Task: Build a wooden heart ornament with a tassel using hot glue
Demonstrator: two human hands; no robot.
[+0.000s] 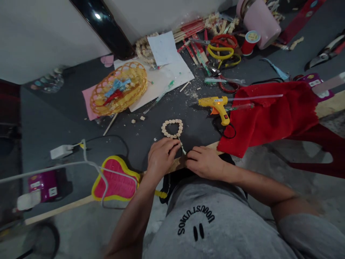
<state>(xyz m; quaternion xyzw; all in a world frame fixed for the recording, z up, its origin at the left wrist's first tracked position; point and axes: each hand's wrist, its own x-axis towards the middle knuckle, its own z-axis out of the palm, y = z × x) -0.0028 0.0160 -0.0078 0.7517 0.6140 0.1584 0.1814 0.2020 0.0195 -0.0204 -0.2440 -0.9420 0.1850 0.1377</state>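
A heart-shaped ring (172, 135) made of small pale pieces lies on the dark tabletop just beyond my hands. From its near side a thin, pale strand (182, 146) runs down toward the table edge. My left hand (163, 156) is closed, thumb and fingertips pinching at the strand just below the ring. My right hand (206, 163) rests at the wooden edge by the strand's lower end, fingers curled and pressed together. Whatever those fingers hold is hidden.
Right of the ring lies a yellow glue gun (215, 105), its orange light lit, beside a red cloth (258, 115). A yellow basket (118, 88) stands at back left. Scissors (221, 52) lie behind. A pink-and-yellow pad (117, 180) and white cable (88, 162) are at left.
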